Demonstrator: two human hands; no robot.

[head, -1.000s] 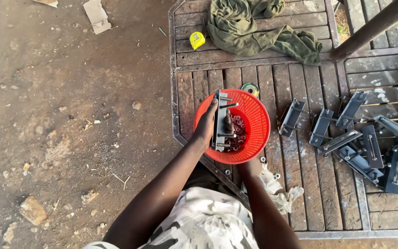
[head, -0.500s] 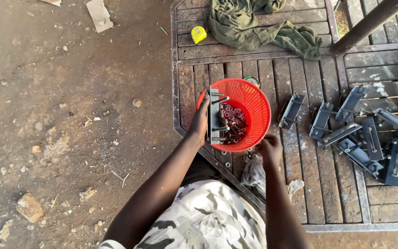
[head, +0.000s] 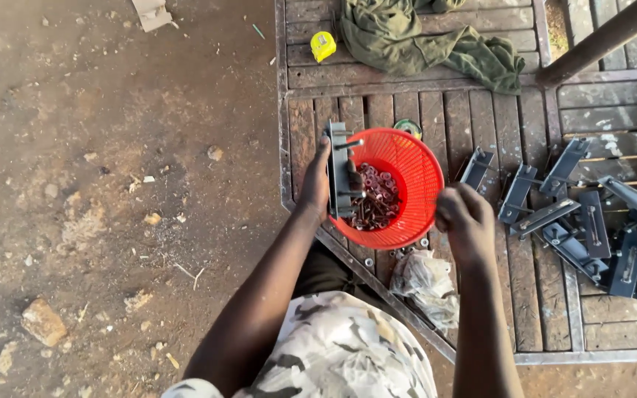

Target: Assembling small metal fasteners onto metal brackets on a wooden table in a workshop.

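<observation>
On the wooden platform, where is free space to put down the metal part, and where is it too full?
Bare slats lie between the red basket and the green cloth. More bare boards lie at the near edge, right of the plastic bag. The right side is crowded with dark metal brackets. The left hand holds the metal part at the basket's left rim.

The surface (head: 407, 110), a weathered slatted wooden platform, carries a round red plastic mesh basket (head: 407, 158), a crumpled olive-green cloth (head: 422, 40), a yellow tape measure (head: 324, 46), grey metal brackets (head: 591, 214) and a crumpled clear plastic bag (head: 425, 284).
</observation>
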